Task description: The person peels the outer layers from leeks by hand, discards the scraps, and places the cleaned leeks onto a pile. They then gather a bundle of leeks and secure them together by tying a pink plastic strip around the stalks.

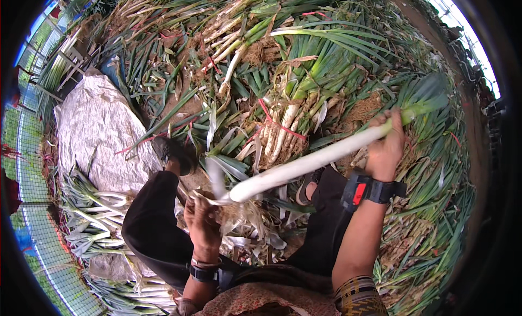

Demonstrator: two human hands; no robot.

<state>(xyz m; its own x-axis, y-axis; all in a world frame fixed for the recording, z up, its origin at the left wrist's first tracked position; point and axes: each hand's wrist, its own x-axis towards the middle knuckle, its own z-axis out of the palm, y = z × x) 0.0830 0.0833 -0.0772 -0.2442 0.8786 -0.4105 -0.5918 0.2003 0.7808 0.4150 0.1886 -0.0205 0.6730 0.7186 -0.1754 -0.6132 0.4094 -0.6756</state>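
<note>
Ground (pixel 190 105) is covered here by many leaves (pixel 427 213), and one mesh fence (pixel 38 210) stands along the left side. From where I stand, I see one leek (pixel 310 163) held in the air. Its long axis is slanting: from the white end, low and near the left hand (pixel 204 221), up to the green end at the right. The right hand (pixel 387 145) has its fingers wrapped around it, close under the green part. The white end points toward the left fingers, which are nearer to it; they are curled, but whether they hold the blurred pale strip (pixel 216 180), I cannot tell. I count two hands, one sheet (pixel 100 131), and, beyond the leek, one bundle (pixel 278 139) with red string (pixel 265 108); loose leeks (pixel 103 223) at left are too many to count.
</note>
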